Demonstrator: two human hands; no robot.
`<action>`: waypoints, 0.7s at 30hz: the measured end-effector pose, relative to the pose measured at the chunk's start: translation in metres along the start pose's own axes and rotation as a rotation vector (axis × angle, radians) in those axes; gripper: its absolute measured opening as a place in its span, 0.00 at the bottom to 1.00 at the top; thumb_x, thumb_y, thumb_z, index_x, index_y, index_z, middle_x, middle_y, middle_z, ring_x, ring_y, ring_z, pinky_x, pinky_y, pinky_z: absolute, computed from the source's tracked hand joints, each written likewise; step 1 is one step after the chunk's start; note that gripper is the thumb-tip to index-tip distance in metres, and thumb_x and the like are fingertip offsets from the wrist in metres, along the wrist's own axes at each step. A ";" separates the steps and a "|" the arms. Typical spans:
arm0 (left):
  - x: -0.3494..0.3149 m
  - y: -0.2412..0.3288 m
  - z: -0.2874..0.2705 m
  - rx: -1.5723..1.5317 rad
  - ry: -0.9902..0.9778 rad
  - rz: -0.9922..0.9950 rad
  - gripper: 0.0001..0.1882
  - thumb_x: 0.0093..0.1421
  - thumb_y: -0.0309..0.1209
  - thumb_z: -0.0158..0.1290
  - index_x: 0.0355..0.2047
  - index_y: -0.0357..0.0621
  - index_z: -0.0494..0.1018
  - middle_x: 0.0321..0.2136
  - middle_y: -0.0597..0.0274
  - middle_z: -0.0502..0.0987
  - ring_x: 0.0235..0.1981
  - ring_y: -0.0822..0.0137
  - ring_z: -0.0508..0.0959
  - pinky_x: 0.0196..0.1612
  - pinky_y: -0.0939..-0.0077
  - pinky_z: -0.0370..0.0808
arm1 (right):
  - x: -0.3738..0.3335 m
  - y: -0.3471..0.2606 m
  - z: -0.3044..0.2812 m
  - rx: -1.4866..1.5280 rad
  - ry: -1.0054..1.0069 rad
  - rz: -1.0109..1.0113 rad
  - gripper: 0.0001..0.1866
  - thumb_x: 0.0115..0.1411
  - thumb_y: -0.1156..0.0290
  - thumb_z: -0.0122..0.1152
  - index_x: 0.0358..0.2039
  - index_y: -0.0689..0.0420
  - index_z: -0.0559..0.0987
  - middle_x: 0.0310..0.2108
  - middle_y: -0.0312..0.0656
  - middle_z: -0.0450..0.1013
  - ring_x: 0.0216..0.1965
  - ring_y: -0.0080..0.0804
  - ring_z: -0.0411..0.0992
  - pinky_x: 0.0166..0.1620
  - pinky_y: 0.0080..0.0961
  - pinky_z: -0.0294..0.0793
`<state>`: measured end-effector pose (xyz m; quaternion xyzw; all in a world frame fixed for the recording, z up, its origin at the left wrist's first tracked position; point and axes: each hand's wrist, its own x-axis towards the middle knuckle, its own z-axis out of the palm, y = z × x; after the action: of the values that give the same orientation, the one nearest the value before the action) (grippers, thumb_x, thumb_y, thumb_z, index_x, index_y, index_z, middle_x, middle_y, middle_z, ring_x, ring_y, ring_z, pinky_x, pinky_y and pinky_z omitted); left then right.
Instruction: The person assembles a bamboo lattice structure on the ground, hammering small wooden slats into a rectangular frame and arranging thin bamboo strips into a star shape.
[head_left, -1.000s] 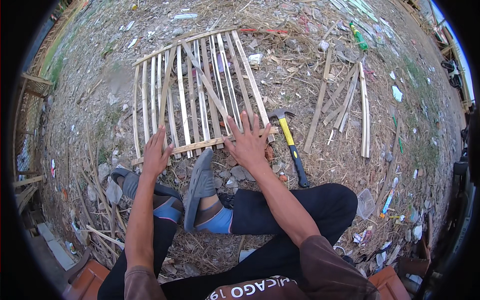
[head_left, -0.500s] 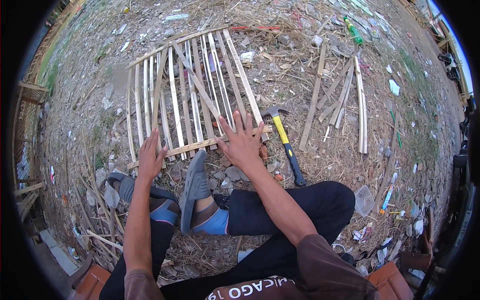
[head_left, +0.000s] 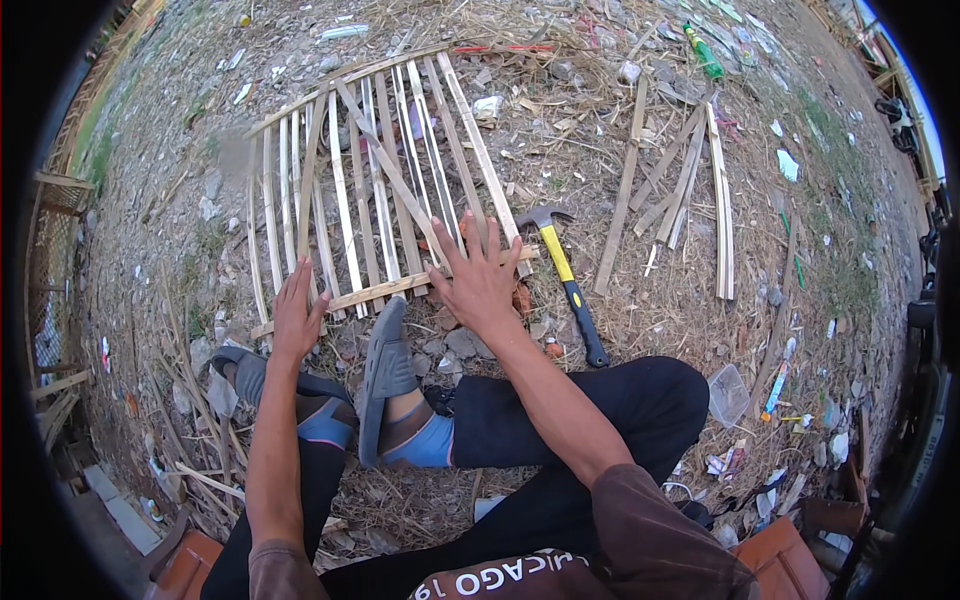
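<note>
A panel of thin wooden slats [head_left: 340,190] lies flat on the ground before me, with a crosspiece at its far end and a near crosspiece [head_left: 375,291]. Two slats run slantwise over the others. My left hand [head_left: 295,315] lies flat with fingers stretched, at the left part of the near crosspiece. Toward its right end, my right hand [head_left: 483,287] presses on the slats with fingers spread. Neither hand grips anything. Just right of the panel lies a claw hammer [head_left: 566,285] with a yellow and black handle, its head pointing away from me.
Loose wooden strips [head_left: 722,210] lie on the ground to the right. A green plastic bottle [head_left: 704,52] is at the far right, and a clear plastic container [head_left: 729,393] sits beyond my knee. My sandalled foot [head_left: 385,385] touches or nearly touches the near crosspiece. Stones and litter cover the ground.
The view has shifted very slightly. Both hands stay at the near end of the slat panel, and the hammer has not moved.
</note>
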<state>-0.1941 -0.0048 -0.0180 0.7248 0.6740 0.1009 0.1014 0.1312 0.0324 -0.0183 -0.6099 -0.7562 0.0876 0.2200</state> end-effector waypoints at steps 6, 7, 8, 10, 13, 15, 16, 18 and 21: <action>0.003 0.007 -0.002 -0.016 0.009 0.024 0.33 0.67 0.42 0.49 0.68 0.43 0.55 0.67 0.51 0.58 0.66 0.48 0.61 0.66 0.57 0.56 | 0.002 0.011 -0.012 0.060 0.002 0.018 0.34 0.61 0.49 0.56 0.65 0.47 0.64 0.65 0.52 0.57 0.68 0.59 0.50 0.63 0.70 0.45; 0.002 0.007 -0.004 -0.032 0.000 0.014 0.33 0.67 0.41 0.49 0.68 0.41 0.56 0.67 0.49 0.59 0.66 0.47 0.61 0.66 0.57 0.56 | 0.007 0.014 -0.025 0.026 0.115 0.038 0.33 0.60 0.52 0.58 0.62 0.54 0.68 0.62 0.52 0.61 0.65 0.56 0.55 0.62 0.64 0.51; 0.000 0.005 -0.005 -0.034 -0.003 0.015 0.33 0.67 0.41 0.49 0.68 0.41 0.56 0.67 0.49 0.59 0.66 0.47 0.61 0.66 0.57 0.55 | 0.014 0.026 -0.037 0.046 0.159 0.057 0.30 0.59 0.54 0.59 0.58 0.55 0.70 0.59 0.52 0.65 0.63 0.54 0.59 0.61 0.60 0.55; -0.001 0.001 -0.004 -0.042 0.004 0.015 0.32 0.67 0.40 0.49 0.67 0.40 0.56 0.67 0.48 0.59 0.66 0.47 0.61 0.67 0.57 0.55 | 0.036 0.065 -0.077 0.072 0.045 0.165 0.24 0.57 0.58 0.61 0.52 0.57 0.75 0.53 0.50 0.71 0.57 0.50 0.66 0.58 0.50 0.64; 0.001 0.002 -0.002 -0.022 0.006 0.029 0.33 0.67 0.39 0.49 0.68 0.41 0.55 0.67 0.48 0.59 0.66 0.46 0.60 0.67 0.56 0.55 | 0.045 0.136 -0.120 -0.069 -0.388 0.332 0.24 0.52 0.60 0.65 0.49 0.55 0.78 0.45 0.47 0.76 0.49 0.47 0.72 0.54 0.40 0.72; 0.003 0.005 -0.002 -0.019 0.011 0.029 0.33 0.67 0.39 0.49 0.68 0.41 0.55 0.67 0.48 0.59 0.66 0.46 0.60 0.67 0.56 0.55 | 0.023 0.179 -0.122 -0.129 -0.454 0.183 0.24 0.51 0.60 0.67 0.48 0.53 0.79 0.44 0.46 0.75 0.49 0.47 0.71 0.53 0.39 0.72; 0.002 0.005 -0.003 -0.013 0.006 0.023 0.33 0.67 0.39 0.49 0.68 0.41 0.55 0.67 0.48 0.59 0.66 0.46 0.60 0.67 0.56 0.55 | 0.014 0.181 -0.123 -0.154 -0.492 0.110 0.24 0.51 0.59 0.68 0.48 0.53 0.79 0.43 0.45 0.75 0.49 0.47 0.71 0.52 0.39 0.72; 0.003 0.004 -0.003 -0.020 0.000 0.017 0.33 0.67 0.39 0.48 0.68 0.41 0.55 0.67 0.48 0.59 0.66 0.46 0.60 0.67 0.56 0.55 | -0.001 0.172 -0.116 -0.164 -0.376 0.167 0.25 0.48 0.58 0.69 0.48 0.49 0.80 0.44 0.45 0.75 0.49 0.48 0.71 0.54 0.40 0.73; 0.004 0.006 -0.005 -0.050 -0.004 0.021 0.32 0.67 0.39 0.48 0.68 0.41 0.55 0.67 0.47 0.59 0.66 0.46 0.60 0.67 0.56 0.55 | -0.003 0.161 -0.108 -0.169 -0.322 0.257 0.23 0.49 0.58 0.68 0.47 0.48 0.81 0.44 0.44 0.75 0.48 0.48 0.73 0.53 0.40 0.73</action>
<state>-0.1895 -0.0013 -0.0112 0.7291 0.6636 0.1174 0.1197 0.3212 0.0533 0.0128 -0.6957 -0.7023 0.1473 0.0317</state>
